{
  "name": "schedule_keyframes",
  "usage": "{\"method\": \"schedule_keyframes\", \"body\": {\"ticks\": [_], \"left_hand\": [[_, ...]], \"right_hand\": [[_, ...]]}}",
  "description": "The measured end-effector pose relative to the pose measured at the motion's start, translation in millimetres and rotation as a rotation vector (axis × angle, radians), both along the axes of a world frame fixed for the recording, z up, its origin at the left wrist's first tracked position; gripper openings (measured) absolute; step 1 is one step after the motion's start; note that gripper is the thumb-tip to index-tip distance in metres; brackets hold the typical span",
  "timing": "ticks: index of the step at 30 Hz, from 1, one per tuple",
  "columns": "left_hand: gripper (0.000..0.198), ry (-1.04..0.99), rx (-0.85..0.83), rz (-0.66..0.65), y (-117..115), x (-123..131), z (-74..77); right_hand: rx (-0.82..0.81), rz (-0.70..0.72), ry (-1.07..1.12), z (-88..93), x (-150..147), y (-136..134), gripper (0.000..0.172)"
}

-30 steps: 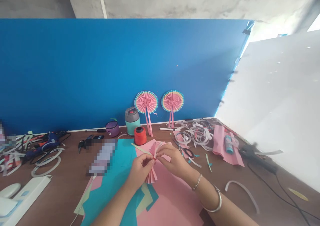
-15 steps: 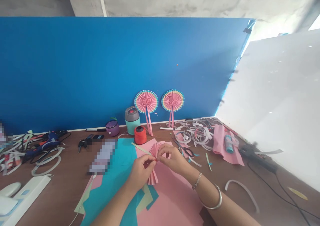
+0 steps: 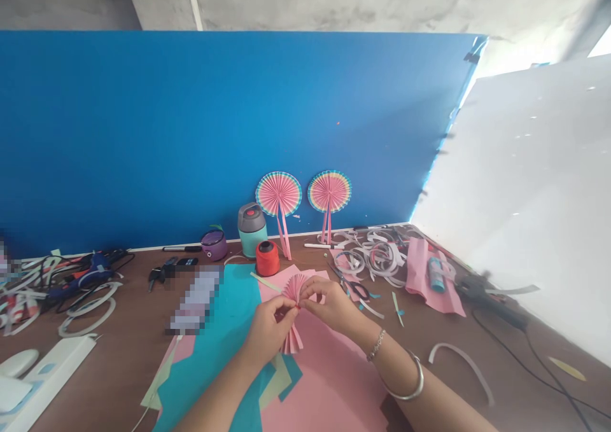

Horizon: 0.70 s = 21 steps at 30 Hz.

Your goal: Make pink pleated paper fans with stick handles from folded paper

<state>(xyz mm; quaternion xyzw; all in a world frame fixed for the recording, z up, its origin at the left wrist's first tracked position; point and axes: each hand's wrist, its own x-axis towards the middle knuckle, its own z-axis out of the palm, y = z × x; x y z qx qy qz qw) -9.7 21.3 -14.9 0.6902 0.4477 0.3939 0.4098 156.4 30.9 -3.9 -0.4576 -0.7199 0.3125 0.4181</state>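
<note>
A strip of pink paper (image 3: 292,341), folded into pleats, is gathered at its waist and spreads into fans above and below. My left hand (image 3: 271,327) pinches that narrow middle from the left, thumb against forefinger. From the right, my right hand (image 3: 329,301) pinches at the same spot, its fingertips almost touching the left ones. A small bit of red shows between the fingertips, too small to name. Just beyond my hands stands a red spool (image 3: 267,258). Underneath lie large sheets of pink paper (image 3: 329,381) and teal paper (image 3: 200,375).
Two finished round paper fans (image 3: 279,194) lean on the blue partition (image 3: 191,133). Scissors (image 3: 359,290) and curled white strips (image 3: 377,258) lie right. At the back stand a teal flask (image 3: 252,238) and purple pot (image 3: 214,245). A power strip (image 3: 57,381) is front left.
Both hands stay at the middle of the pleated paper, with only a very slight shift of the fingers. The upper pleats have tilted slightly left.
</note>
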Motion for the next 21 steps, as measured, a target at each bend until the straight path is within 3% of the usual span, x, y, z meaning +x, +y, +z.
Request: {"method": "schedule_keyframes", "body": {"ticks": [6, 21], "left_hand": [[0.019, 0.012, -0.006, 0.033, -1.9, 1.0, 2.0], [0.019, 0.026, 0.007, 0.052, -2.2, 2.2, 1.0]], "right_hand": [[0.099, 0.008, -0.04, -1.7, -3.1, -1.7, 0.018], [0.1, 0.035, -0.031, 1.6, -3.4, -3.2, 0.016]]}}
